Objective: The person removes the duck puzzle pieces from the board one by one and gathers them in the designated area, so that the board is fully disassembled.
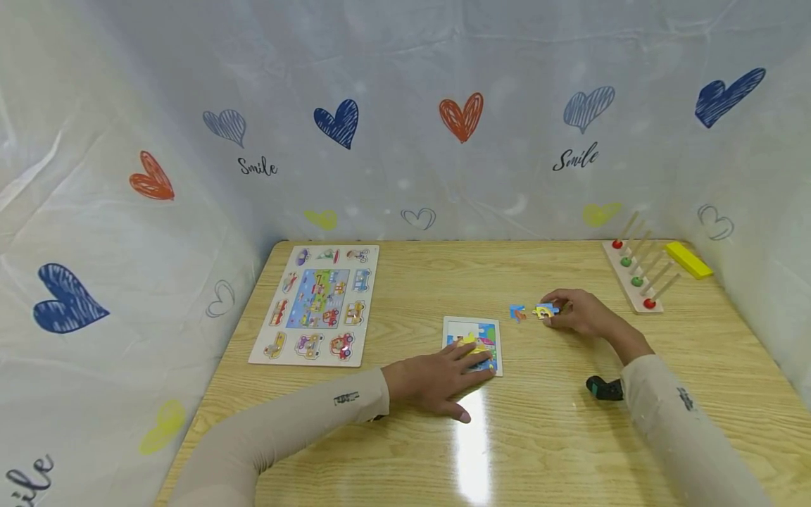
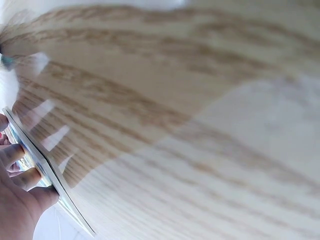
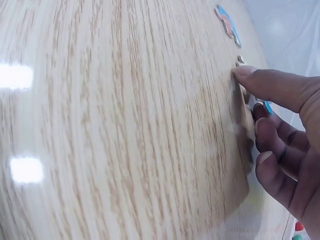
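My left hand [image 1: 441, 380] rests with spread fingers on a small jigsaw board [image 1: 461, 329], covering its lower part. The board has a white bare area at its upper left and a colourful picture at the right. In the left wrist view, fingers [image 2: 27, 177] lie over the board's edge. My right hand [image 1: 584, 313] pinches a yellow-and-blue jigsaw piece [image 1: 543, 310] between thumb and fingers, close over the table right of the board. Another jigsaw piece [image 1: 517, 313], blue with orange, lies just left of it; the right wrist view also shows this loose piece [image 3: 228, 26].
A larger peg puzzle board [image 1: 370, 296] with vehicle pictures lies at the left. At the back right stands a wooden peg rack [image 1: 655, 308] with red and green beads, beside a yellow block [image 1: 688, 260]. A black device [image 1: 605, 388] sits by the right sleeve.
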### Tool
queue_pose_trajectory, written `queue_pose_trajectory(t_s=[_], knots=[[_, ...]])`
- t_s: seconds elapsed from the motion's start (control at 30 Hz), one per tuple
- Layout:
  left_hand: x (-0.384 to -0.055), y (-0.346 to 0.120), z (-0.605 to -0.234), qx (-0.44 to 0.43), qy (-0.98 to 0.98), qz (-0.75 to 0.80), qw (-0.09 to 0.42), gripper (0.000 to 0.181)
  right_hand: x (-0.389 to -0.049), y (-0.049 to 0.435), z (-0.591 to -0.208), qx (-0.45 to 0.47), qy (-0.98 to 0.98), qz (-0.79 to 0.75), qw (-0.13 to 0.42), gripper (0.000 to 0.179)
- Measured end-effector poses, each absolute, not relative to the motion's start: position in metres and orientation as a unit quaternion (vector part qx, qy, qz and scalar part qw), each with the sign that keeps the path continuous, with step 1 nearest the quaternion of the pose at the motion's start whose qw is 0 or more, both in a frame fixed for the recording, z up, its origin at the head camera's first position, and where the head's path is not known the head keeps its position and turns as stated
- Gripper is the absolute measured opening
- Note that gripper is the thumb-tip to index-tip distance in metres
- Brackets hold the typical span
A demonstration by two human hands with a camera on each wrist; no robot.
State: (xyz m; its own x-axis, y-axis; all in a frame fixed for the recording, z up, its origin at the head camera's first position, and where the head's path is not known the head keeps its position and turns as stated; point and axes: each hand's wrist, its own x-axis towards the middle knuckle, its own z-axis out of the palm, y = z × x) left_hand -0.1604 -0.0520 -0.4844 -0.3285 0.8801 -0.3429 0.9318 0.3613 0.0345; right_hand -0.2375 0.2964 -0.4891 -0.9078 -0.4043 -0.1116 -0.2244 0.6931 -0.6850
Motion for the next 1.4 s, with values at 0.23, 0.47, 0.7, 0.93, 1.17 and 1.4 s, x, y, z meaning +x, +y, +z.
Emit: queue_pose_trajectory(t_s=[0.23,0.47,0.7,0.93,1.17,1.4], knots=[[-0.1602,-0.0521,-0.4846,0.56,0.81,-0.087,0.153,0.084,-0.2387,0.2965,-0.488,-0.168,0.914,-0.345,0.134,0.038],[-0.1607,-0.053,-0.4853,0.563,0.808,-0.083,0.15,0.084,-0.2394,0.2981,-0.4908,-0.167,0.92,-0.331,0.123,0.032],[-0.1595,-0.0533,-0.4853,0.565,0.808,-0.083,0.149,0.084,-0.2383,0.2979,-0.4927,-0.159,0.922,-0.332,0.12,0.03],[-0.1586,-0.0545,-0.4847,0.563,0.808,-0.078,0.154,0.084,-0.2374,0.2971,-0.4947,-0.16,0.924,-0.326,0.12,0.031],[-0.1584,-0.0547,-0.4858,0.562,0.808,-0.08,0.154,0.084,-0.2378,0.2973,-0.4965,-0.161,0.924,-0.327,0.118,0.03],[-0.1583,-0.0546,-0.4876,0.563,0.808,-0.08,0.153,0.084,-0.2376,0.2973,-0.4959,-0.164,0.922,-0.333,0.111,0.028]])
